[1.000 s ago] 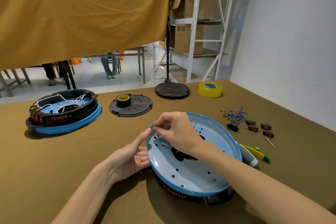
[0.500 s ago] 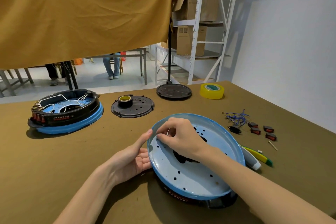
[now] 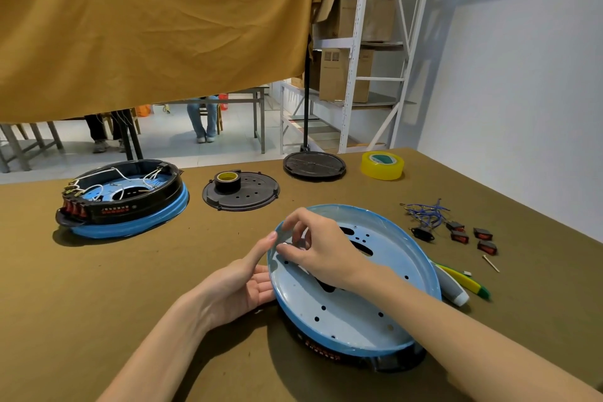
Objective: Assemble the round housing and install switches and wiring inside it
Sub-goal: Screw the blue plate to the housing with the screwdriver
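The blue round housing (image 3: 342,313) is lying tilted on the table over a black ring (image 3: 385,361), its perforated inside facing up. Four red rocker switches (image 3: 470,236) and a bundle of blue wiring (image 3: 425,211) are lying loose to its right, apart from it.

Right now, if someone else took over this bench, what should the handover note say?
Left hand: open, steadying the blue housing at its left rim.
Right hand: fingertips pinched inside the rim; what they hold is too small to tell.
Loose switches and blue wires lie on the table to the right.
A wired housing sits far left.
Left: fit switches and wiring in this one.
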A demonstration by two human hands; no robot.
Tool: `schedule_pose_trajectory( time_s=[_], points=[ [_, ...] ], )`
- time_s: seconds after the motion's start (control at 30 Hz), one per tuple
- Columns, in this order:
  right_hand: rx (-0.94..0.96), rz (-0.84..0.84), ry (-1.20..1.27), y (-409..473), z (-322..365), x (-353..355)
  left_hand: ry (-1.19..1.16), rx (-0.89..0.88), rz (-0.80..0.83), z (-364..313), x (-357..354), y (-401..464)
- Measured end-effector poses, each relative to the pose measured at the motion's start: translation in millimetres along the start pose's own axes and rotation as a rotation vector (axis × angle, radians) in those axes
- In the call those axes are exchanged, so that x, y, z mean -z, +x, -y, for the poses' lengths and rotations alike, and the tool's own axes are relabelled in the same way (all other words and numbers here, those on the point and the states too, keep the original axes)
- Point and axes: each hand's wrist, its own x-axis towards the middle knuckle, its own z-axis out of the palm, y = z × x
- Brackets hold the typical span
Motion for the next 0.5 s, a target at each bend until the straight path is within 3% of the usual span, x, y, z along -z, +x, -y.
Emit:
schedule_pose_trajectory(
  time_s=[0.5],
  points=[
    [0.024, 0.044, 0.017, 3.2, -7.0, 3.1, 0.016, 0.007, -0.017, 0.7, -0.8, 0.7]
  ],
)
